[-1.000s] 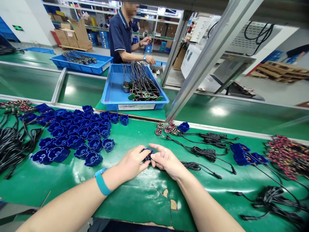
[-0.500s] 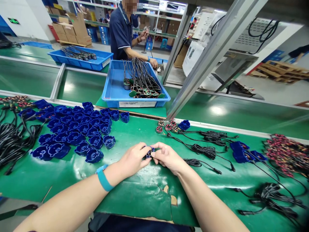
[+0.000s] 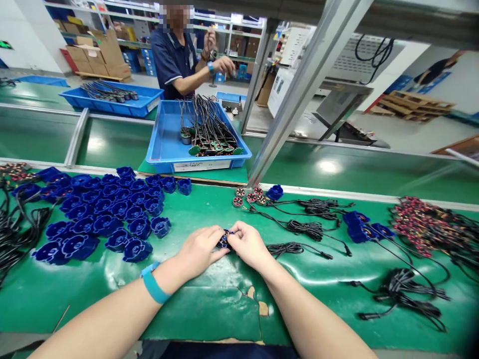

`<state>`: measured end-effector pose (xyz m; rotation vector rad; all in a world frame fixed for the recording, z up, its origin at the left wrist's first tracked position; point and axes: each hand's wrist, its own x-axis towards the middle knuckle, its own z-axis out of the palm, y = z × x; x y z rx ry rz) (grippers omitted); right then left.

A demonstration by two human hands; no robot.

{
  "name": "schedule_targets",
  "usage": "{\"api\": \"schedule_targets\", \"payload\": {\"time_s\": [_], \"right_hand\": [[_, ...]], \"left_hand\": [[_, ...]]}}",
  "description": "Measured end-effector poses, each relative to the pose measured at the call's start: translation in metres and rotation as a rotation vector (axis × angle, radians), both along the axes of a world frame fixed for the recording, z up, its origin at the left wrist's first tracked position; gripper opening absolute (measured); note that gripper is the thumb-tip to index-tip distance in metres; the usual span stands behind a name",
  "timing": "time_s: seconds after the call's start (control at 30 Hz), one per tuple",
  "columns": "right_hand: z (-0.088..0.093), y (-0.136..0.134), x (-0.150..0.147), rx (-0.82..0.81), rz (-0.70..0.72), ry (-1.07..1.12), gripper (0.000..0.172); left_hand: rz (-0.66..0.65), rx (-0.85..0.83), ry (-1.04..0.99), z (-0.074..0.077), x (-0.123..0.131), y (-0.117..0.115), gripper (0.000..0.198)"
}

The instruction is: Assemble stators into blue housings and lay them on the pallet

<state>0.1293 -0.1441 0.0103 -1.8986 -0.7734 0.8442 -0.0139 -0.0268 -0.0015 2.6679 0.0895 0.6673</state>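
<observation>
My left hand (image 3: 202, 249), with a teal band on its wrist, is closed around a small blue motor housing (image 3: 224, 241) at the middle of the bench. Dark and copper-coloured parts show inside it. The fingers of my right hand (image 3: 247, 243) are closed against the housing's right side, and their tips hide part of it. To the left lie several empty-looking blue housings (image 3: 107, 225), grouped close together. Beyond my right hand are several small round coil stators (image 3: 251, 197) and a single blue housing (image 3: 275, 192).
Bundled black cables (image 3: 305, 229) and more blue housings (image 3: 361, 228) lie right, before a pile of red-and-copper coils (image 3: 415, 224). A blue tray (image 3: 159, 144) of wired boards stands behind. A slanted metal post (image 3: 292, 94) rises right of it. A co-worker (image 3: 170, 60) stands across the bench.
The scene has shifted slightly left in view. My right fingers have moved over the housing, which stays in my left hand. The co-worker's lower hand has risen from the bench.
</observation>
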Motion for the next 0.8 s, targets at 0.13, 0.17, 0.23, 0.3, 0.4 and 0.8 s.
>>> {"api": "schedule_targets", "payload": {"time_s": [0.13,0.17,0.23,0.3,0.4,0.8], "right_hand": [[0.004,0.003,0.003,-0.09,-0.015,-0.188,0.006],[0.006,0.004,0.004,-0.105,-0.005,-0.206,0.006],[0.009,0.004,0.007,-0.13,0.027,-0.221,0.006],[0.012,0.0,0.009,-0.143,0.067,-0.232,0.006],[0.015,-0.009,0.008,-0.104,0.114,-0.266,0.002],[0.008,-0.007,-0.004,-0.086,0.016,-0.357,0.007]], "left_hand": [[-0.014,0.06,-0.029,0.0,0.002,-0.002,0.032],[-0.013,0.066,-0.025,0.001,0.002,-0.003,0.031],[-0.011,0.072,-0.014,0.004,0.003,-0.005,0.029],[-0.002,0.082,-0.013,0.005,0.004,-0.007,0.03],[0.021,0.095,-0.01,0.006,0.004,-0.009,0.031],[0.026,0.098,-0.035,0.007,0.003,-0.009,0.031]]}}
